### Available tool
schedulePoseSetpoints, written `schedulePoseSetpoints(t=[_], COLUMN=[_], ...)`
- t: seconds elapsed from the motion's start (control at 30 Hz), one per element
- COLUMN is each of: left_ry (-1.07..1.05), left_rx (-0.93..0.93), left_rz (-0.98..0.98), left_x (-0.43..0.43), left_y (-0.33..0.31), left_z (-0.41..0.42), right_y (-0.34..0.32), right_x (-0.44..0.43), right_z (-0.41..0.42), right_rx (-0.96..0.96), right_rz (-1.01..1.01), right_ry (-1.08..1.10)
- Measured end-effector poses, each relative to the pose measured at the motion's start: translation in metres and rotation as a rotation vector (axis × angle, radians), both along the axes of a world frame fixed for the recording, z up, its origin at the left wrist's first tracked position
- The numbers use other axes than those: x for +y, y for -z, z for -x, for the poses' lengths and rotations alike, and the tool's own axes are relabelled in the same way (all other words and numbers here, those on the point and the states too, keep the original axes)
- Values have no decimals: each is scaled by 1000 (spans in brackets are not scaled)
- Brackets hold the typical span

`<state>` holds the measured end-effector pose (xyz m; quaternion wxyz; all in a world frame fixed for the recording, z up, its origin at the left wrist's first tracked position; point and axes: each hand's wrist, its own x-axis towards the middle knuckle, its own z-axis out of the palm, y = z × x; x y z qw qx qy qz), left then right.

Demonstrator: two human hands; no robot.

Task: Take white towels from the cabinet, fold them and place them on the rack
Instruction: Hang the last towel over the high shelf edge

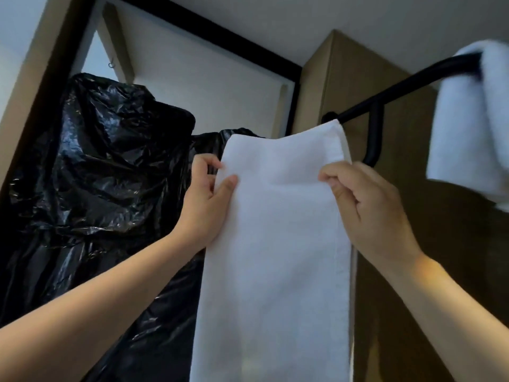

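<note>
The person is holding a long folded white towel [278, 230] up in front of the camera, and it is hanging down straight between the two arms. The left hand [205, 205] is pinching the left edge of the towel near its top: the thumb is lying on the front side and the fingers are curling around the edge. The right hand [366, 205] is gripping the right edge at about the same height, with all its fingers curled in on the cloth. The top of the towel is reaching the lower end of the black rack bar [407, 78]; whether it is already lying over the bar, I cannot tell. Higher on the same bar, at the right, a second white towel [468, 119] is hanging, a little blurred. To the left of the towel, shiny black plastic bags [96, 161] are filling the space. A brown wooden panel [344, 78] is standing behind the rack.
</note>
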<state>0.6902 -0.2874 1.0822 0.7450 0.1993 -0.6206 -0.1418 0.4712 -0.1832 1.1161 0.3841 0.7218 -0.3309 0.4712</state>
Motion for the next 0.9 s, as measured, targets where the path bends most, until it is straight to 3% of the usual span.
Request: schedulePoseSetpoints(t=[0.23,0.4,0.5,0.9], left_ry=[96,191,102,-124], left_rx=[-92,-171,-245,-120], left_rz=[185,209,230,307], left_x=[-14,-20,-21,-40], left_y=[-57,-80,-92,-164], left_z=[33,48,57,110], right_y=[-50,-75,-84,-162], right_x=[44,67,70,45], right_z=[18,25,28,45], right_rx=[-52,-17,85,260], right_rz=[-50,-190,-130,63], right_ry=[266,678,907,1086])
